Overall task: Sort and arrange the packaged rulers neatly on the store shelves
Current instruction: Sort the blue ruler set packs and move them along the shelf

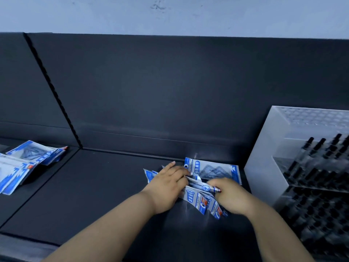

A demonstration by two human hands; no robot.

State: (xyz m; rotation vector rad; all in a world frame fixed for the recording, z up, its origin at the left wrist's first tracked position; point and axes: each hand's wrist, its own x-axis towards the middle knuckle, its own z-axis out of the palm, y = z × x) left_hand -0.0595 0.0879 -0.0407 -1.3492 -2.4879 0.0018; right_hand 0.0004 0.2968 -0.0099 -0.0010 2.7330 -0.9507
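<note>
Head view: a loose pile of packaged rulers (pixel 200 197) lies on the dark shelf (pixel 94 186), toward its right side and close to the back panel (pixel 170 91). The packets are blue and white. A large "2" inside a circle can be read on several of them, and some carry a small red tag; the finer print is too small and blurred to read. Behind the pile, one flat packet (pixel 214 170) lies against the foot of the back panel, with set-square shapes showing through its clear window.

The left hand (pixel 168 184) lies over the left part of the pile, thumb spread away and fingers stretched across the packets. Its fingertips are hidden among the packets, so I cannot tell whether it pinches any. The right hand (pixel 233 196), motion-blurred, has its fingers curled onto the pile's right edge and holds a packet there beside a red mark.

Just right of the pile stands a clear acrylic display rack (pixel 268 148) filled with rows of black pens (pixel 317 178), hemming the pile in on that side. Well apart on the left, past a slotted upright strip (pixel 54 91), a second heap of packets (pixel 28 163) of the same kind lies fanned on the neighbouring shelf section. A pale wall (pixel 170 14) rises above the back panel
</note>
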